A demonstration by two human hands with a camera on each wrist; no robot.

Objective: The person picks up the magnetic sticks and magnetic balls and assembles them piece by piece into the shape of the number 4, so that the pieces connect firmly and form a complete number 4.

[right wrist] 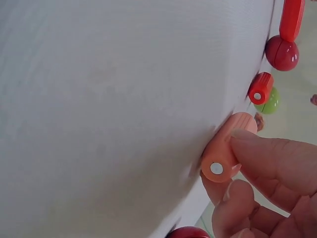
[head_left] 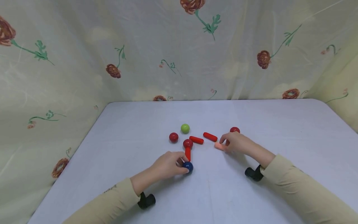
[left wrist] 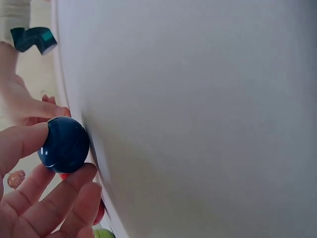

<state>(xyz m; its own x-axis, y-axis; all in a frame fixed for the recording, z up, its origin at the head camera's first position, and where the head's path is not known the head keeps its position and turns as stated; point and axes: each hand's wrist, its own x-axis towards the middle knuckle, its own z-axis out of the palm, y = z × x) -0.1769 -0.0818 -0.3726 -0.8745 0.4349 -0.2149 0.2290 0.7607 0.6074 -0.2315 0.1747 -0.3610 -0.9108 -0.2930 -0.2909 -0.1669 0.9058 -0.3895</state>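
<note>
My left hand [head_left: 167, 165] grips a dark blue ball [head_left: 188, 168] between thumb and fingers, low over the table. Behind that ball a red rod [head_left: 188, 154] points away from me, its far end against a red ball [head_left: 188, 143]. Whether the blue ball touches the rod's near end I cannot tell. On the right, my right hand [head_left: 237, 143] pinches a peach-coloured rod [right wrist: 225, 144] at the tabletop. A pale round disc shows in this rod's end in the right wrist view. Two more red rods, one nearer [head_left: 196, 140] and one farther [head_left: 210, 136], lie between the hands.
Left of the joined pieces sits another red ball [head_left: 173, 137], with a green ball [head_left: 185, 128] just behind it. A third red ball [head_left: 235, 129] lies beyond my right hand, partly covered by it. The white table [head_left: 134, 124] meets a flowered curtain [head_left: 145, 43] at the back.
</note>
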